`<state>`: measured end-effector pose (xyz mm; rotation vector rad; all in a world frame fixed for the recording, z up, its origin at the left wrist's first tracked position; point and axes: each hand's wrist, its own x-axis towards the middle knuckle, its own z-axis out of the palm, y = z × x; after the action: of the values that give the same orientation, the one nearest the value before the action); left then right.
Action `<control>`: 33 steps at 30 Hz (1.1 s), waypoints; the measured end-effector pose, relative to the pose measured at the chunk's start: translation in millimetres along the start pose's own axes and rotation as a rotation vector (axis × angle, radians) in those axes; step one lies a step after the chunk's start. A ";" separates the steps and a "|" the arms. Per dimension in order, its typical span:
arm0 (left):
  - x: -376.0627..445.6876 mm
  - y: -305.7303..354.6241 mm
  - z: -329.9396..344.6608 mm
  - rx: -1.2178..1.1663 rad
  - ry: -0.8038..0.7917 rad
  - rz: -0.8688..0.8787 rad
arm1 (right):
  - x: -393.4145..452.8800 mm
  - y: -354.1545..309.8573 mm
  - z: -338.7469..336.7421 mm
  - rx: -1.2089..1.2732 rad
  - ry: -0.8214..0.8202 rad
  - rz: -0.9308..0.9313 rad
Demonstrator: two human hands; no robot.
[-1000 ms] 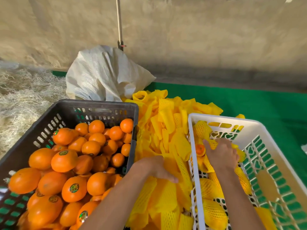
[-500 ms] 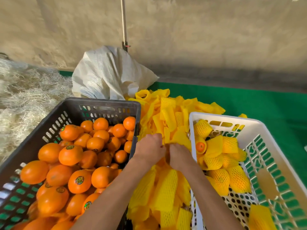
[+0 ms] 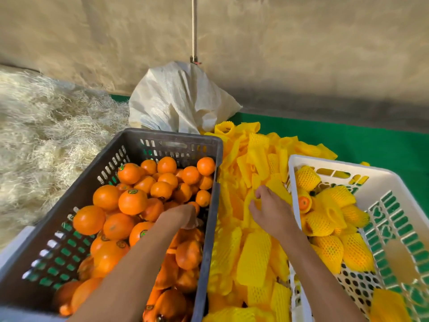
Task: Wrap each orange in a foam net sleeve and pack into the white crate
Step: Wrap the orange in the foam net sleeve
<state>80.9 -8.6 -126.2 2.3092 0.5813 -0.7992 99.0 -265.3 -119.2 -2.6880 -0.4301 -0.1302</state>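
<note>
My left hand [image 3: 180, 216] is down among the oranges [image 3: 132, 201] in the dark crate [image 3: 76, 201], grip hidden. My right hand [image 3: 270, 211] pinches a foam net sleeve [image 3: 251, 202] on the yellow pile, beside the white crate [image 3: 376, 180] of wrapped oranges [image 3: 325, 224].

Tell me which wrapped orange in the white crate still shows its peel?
The wrapped orange against the white crate's left wall: its sleeve end gapes, baring orange peel; the others look fully yellow.
</note>
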 end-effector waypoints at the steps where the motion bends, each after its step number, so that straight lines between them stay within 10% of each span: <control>1: -1.7 1.3 2.7 0.019 -0.039 -0.025 | 0.0 -2.1 -2.5 0.029 0.072 0.013; 14: -20.7 12.6 11.0 0.445 -0.212 0.133 | 3.4 6.4 4.3 0.357 0.074 0.074; 17: -16.3 15.2 2.6 0.024 0.002 -0.112 | 3.6 6.5 3.3 0.444 0.098 0.092; 21: -12.2 14.1 6.3 0.449 -0.081 -0.031 | 4.8 4.9 -5.3 0.819 0.125 0.253; 28: -18.0 22.3 -1.2 0.415 -0.099 -0.084 | 8.3 0.7 -13.7 1.362 -0.404 0.471; 33: -16.8 21.5 -4.5 0.451 -0.071 -0.056 | 3.5 0.5 -8.8 1.497 -0.478 0.470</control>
<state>82.9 -24.2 -103.4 2.6621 0.4715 -1.1289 102.3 -268.4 -110.9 -1.2240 0.0473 0.6963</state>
